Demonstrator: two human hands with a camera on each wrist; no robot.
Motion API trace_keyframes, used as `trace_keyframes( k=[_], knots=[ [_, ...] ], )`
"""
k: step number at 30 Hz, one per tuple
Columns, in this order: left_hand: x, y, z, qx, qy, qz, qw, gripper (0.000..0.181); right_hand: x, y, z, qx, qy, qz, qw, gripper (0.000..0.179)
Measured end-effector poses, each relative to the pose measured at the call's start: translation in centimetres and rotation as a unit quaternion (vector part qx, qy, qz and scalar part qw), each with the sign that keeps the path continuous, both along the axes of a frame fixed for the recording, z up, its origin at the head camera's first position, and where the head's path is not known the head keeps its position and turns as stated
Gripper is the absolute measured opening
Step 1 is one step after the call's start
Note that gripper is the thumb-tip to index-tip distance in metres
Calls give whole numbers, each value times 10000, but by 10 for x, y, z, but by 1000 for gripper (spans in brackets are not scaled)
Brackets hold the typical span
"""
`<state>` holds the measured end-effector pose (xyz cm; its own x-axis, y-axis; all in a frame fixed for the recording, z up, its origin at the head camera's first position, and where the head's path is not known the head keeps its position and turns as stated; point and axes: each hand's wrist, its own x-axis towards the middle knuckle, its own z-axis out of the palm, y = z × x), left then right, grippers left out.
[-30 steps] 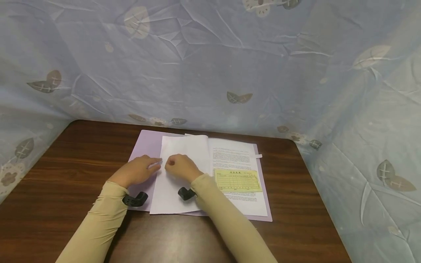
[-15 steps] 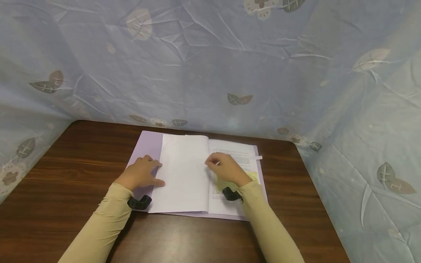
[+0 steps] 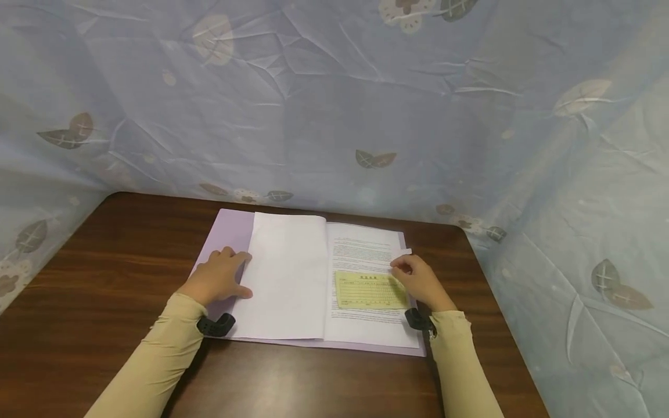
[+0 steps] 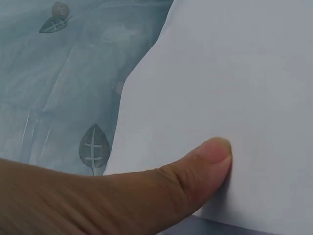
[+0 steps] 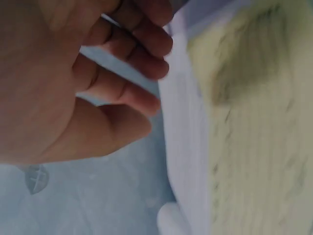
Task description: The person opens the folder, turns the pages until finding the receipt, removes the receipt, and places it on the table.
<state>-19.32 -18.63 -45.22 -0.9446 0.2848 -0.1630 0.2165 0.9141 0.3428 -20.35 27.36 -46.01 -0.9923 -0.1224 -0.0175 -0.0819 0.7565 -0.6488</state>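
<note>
A purple folder lies open on the table with papers in it. My left hand rests at the left edge of a blank white page, with the thumb pressing on the paper in the left wrist view. My right hand is at the folder's right edge, fingers loosely bent and nothing visible between them. Beside it, a yellow printed form lies on the printed page. The right wrist view shows the yellow form blurred, apart from the fingertips.
A small white tab sticks out from the folder's right side. The dark wooden table extends around the folder. A patterned blue-grey curtain stands behind the table and along its sides.
My right hand has moved right, from the blank page across the yellow form to the folder's right edge. My left hand has spread its thumb onto the page and stayed at the left edge.
</note>
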Motion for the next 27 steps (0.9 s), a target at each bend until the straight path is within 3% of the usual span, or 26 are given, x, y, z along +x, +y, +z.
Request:
trace_keyframes(
  k=[8,16,27],
  knots=[
    [0,-1,2,63,-88,-41,9999,85,-3,8,-8,562,-168,34,9983,34],
    [2,-2,3,-105,-143,-87,9998,90,-3,8,-4,736,-254,195,9968,40],
    [5,5,4,110,-87,-49,9999,98,-2,10,-5,908,-296,302,9950,44]
  ],
)
